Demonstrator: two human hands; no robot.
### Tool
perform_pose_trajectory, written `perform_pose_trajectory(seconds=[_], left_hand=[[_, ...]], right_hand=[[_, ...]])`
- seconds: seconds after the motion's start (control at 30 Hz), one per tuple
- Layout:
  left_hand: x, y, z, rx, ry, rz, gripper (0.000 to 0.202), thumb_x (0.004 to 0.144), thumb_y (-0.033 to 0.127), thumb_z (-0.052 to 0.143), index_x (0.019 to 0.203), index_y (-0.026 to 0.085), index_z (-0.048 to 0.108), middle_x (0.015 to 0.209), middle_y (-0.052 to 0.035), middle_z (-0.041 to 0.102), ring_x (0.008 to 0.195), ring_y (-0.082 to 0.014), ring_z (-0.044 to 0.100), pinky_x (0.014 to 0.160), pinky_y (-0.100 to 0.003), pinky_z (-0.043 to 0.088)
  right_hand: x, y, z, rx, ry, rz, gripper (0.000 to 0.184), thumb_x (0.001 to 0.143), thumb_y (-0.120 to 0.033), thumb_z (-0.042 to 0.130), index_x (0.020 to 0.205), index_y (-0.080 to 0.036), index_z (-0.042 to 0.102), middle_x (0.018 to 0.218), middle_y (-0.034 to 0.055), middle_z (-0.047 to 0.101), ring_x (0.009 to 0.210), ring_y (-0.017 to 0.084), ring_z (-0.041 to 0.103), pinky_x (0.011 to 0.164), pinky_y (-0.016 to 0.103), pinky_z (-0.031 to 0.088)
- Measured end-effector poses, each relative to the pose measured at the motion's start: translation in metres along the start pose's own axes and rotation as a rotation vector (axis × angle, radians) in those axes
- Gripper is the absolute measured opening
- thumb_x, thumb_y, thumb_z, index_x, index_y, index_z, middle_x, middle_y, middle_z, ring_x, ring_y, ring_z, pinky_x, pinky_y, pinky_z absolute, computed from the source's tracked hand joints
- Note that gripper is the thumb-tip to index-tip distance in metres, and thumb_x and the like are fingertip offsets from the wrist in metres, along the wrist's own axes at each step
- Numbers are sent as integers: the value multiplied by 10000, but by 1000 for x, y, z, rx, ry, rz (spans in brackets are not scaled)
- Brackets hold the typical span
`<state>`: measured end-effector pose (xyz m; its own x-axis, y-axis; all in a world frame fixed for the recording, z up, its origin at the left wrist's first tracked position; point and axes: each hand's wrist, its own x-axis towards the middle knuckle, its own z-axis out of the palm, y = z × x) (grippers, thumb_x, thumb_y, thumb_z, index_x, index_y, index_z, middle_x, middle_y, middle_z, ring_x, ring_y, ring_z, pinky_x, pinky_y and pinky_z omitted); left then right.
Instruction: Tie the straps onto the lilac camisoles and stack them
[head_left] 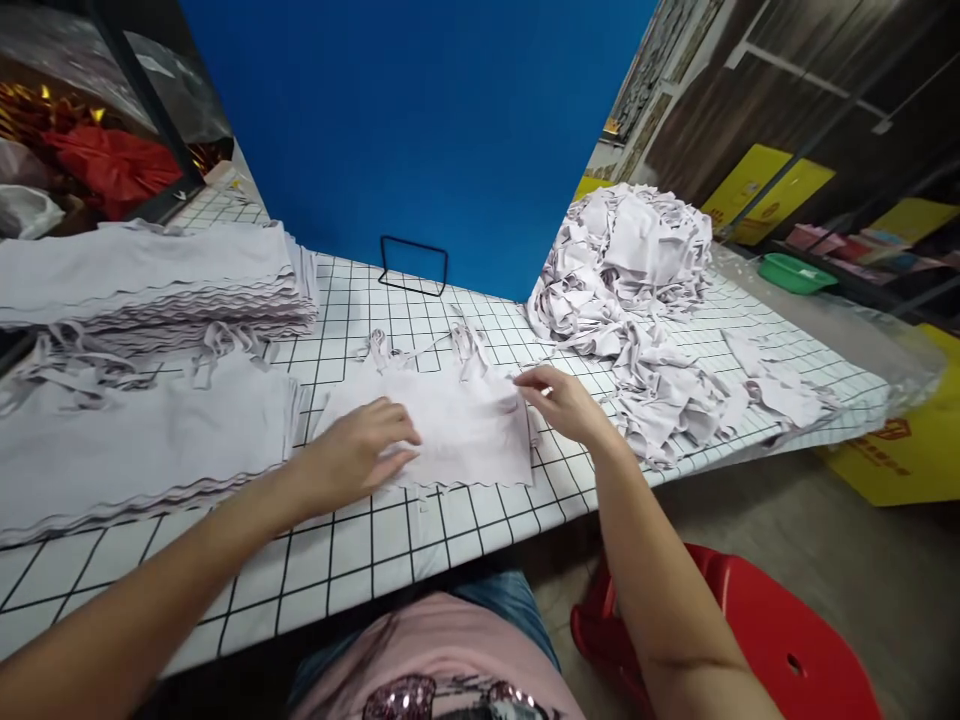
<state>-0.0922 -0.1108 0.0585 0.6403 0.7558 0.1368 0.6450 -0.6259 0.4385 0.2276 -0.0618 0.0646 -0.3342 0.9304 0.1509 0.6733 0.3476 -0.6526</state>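
A pale camisole top with thin straps lies flat on the checked tablecloth in front of me. My left hand is over its left part, fingers bent and thumb apart, gripping nothing. At the top's upper right corner, my right hand has its thumb and forefinger closed on the fabric edge. To the left lies a layered stack of similar strapped tops, its right end close to my left forearm. Behind that is a taller stack of folded pale pieces.
A big blue panel stands at the back, with a black wire frame at its foot. Right of it rises a loose heap of pale fabric pieces, spilling toward the table edge. A red stool stands on the floor at right.
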Motion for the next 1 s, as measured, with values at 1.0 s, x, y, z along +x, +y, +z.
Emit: perform_pose_trajectory(seconds=[1.0], left_hand=[[-2, -57, -23, 47, -20, -815, 389, 713, 608, 608, 666, 224, 561, 715, -58, 671, 652, -231, 594, 536, -302, 384]], right_hand=[[-84, -3, 60, -139, 212, 91, 297, 865, -397, 647, 1066, -199, 553, 997, 113, 597, 911, 260, 578, 813, 418, 508]])
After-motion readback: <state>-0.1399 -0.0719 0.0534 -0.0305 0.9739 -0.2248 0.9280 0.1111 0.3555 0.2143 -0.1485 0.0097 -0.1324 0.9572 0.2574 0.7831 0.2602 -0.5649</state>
